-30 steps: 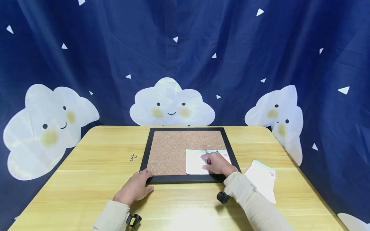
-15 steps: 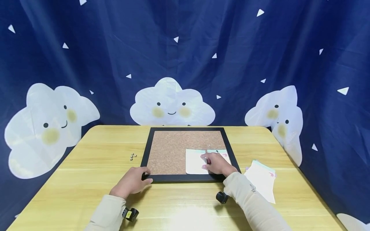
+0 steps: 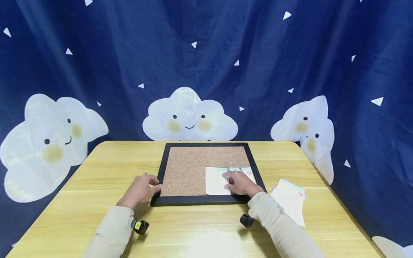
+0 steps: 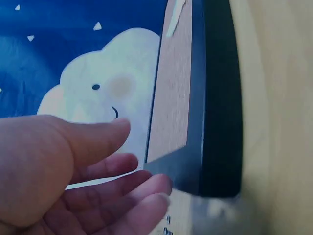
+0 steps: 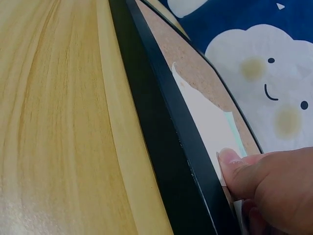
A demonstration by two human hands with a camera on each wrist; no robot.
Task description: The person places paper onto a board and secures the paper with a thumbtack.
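Note:
In the head view a black-framed cork board (image 3: pixel 185 168) lies on the table. My right hand (image 3: pixel 240 182) rests on it, thumb and index finger apart and pressing the right edge of a white sheet of paper (image 3: pixel 214 182) with a teal top. Its thumb (image 5: pixel 231 159) lies on the sheet in the right wrist view, and the sheet's far corner curls up. A similar sheet (image 3: pixel 244 170) with a dark pin head at its top is partly hidden under this hand. My left hand (image 3: pixel 139 190) hovers beside the board's left front corner, holding nothing, fingers loosely bent.
Small silvery pins (image 3: pixel 147 173) lie left of the board, mostly hidden behind my left hand. A stack of white sheets (image 3: pixel 288 200) with teal tops lies on the wooden table (image 3: pixel 190 229) to the right. A dark blue curtain (image 3: pixel 213 71) hangs behind.
My left hand has let go of the board's front left corner and moved left and slightly forward, toward the pins. My right hand stays pressing the sheet.

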